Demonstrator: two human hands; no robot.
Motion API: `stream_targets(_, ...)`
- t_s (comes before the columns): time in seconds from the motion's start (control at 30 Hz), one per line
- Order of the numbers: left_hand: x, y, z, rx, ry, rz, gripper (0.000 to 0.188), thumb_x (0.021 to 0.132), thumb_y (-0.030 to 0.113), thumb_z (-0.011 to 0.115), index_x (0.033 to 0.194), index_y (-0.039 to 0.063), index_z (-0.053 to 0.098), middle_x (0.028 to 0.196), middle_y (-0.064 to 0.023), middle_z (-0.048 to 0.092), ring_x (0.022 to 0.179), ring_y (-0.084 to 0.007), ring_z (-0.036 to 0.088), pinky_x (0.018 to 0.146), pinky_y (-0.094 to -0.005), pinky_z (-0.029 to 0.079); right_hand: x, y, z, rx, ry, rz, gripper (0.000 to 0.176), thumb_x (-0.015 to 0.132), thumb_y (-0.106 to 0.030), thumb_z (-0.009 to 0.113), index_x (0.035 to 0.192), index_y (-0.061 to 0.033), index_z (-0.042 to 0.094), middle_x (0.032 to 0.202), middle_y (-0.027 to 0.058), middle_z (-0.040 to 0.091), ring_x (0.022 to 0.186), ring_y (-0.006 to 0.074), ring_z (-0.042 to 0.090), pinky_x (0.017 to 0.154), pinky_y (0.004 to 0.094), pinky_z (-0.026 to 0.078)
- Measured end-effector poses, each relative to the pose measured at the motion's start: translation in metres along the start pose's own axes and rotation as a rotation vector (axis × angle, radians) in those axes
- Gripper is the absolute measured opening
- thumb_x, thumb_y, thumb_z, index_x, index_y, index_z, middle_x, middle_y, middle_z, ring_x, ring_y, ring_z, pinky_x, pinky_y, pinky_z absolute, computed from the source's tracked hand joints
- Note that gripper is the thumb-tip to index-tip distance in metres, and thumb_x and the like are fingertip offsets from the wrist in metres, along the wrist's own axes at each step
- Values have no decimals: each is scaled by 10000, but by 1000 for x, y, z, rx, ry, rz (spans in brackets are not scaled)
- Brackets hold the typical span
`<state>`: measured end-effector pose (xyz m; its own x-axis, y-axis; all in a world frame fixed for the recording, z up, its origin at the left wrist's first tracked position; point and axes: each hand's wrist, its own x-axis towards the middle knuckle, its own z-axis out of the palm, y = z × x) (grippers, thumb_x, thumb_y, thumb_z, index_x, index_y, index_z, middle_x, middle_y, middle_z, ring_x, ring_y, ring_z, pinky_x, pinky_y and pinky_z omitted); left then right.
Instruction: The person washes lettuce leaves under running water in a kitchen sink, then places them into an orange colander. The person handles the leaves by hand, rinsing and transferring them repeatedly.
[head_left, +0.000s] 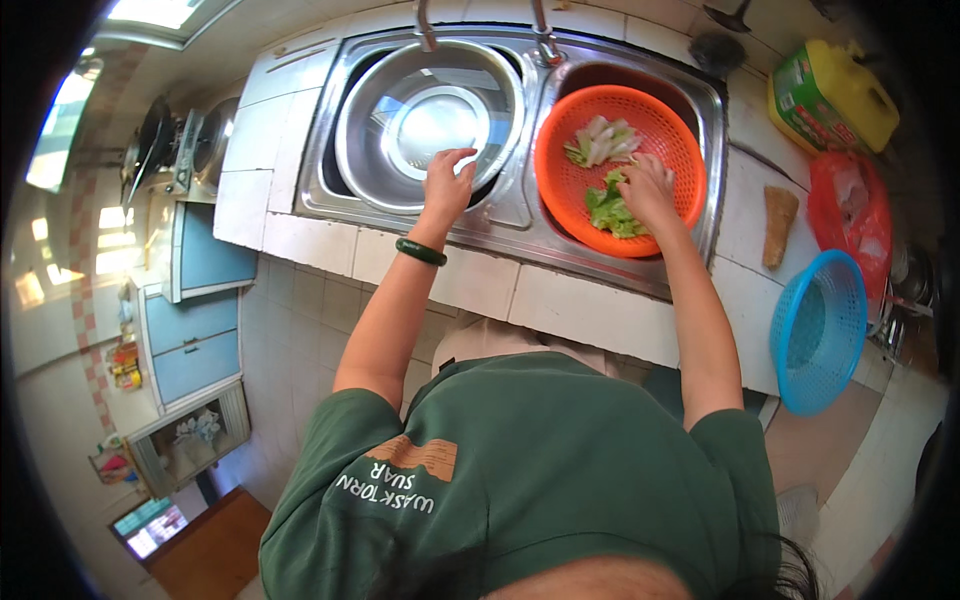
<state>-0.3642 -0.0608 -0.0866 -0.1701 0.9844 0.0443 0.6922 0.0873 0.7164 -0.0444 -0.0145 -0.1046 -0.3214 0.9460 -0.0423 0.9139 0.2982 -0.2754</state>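
My left hand (450, 182) hovers over the near rim of a stainless steel basin (352, 161) that stands in the left sink bowl and holds clear water. Its fingers are apart, with nothing seen between them. Inside the orange plastic colander (553, 199), in the right sink bowl, my right hand (651, 187) has its fingertips on green leafy vegetable pieces (613, 210); whether they grip a leaf is hard to see. Pale vegetable stalks (604, 142) lie farther back in the colander.
Two faucets (546, 49) rise behind the sink. To the right are a yellow plastic jug (840, 97), a red plastic bag (851, 210), a brown tapered object (780, 225) and a blue plastic colander (817, 334) over the counter's edge. Chopsticks (304, 58) lie at the back left.
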Motion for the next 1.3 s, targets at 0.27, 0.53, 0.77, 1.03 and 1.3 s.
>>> stream_targets(0.27, 45, -88, -27, 856, -86, -16, 283, 790, 214, 490, 1001, 147, 666, 1211, -77, 538, 1247, -296, 359, 970, -694, 51, 15, -130, -9, 138, 240, -297, 122, 765, -198, 604, 792, -111, 686, 1180, 66, 539, 1185, 239, 392, 966, 439, 266)
stream_targets(0.53, 39, -88, -52, 842, -434, 145, 218, 781, 204, 505, 800, 76, 681, 921, -97, 656, 1085, -272, 524, 968, -693, 39, 74, -228, 53, -114, -214, -205, 268, 812, -218, 497, 941, -64, 675, 1283, 120, 472, 1258, 270, 328, 1011, 508, 206)
stream_targets(0.77, 43, -133, -85, 770, -305, 278, 557, 773, 112, 530, 1304, 248, 436, 1337, -114, 422, 1264, -337, 325, 951, -682, 136, 68, -271, 59, -103, 87, -151, 240, 745, -100, 496, 896, -105, 683, 1057, 99, 603, 1170, 258, 436, 969, 509, 255)
stream_targets(1.03, 107, -174, -109, 340, -410, 300, 259, 874, 178, 486, 1067, 68, 619, 814, -132, 666, 832, -246, 613, 901, -412, 358, -87, -221, 1, 253, 598, 82, 261, 784, -101, 554, 1037, -74, 614, 847, 106, 629, 773, 274, 603, 741, 379, 461)
stream_targets(1.3, 87, -121, -105, 483, -40, 651, 448, 819, 150, 597, 1249, 96, 484, 1312, -232, 393, 1189, -376, 396, 974, -451, 335, -353, -167, 12, 103, 663, 1030, 106, 776, -117, 520, 782, -101, 624, 827, 76, 631, 752, 285, 597, 626, 375, 474)
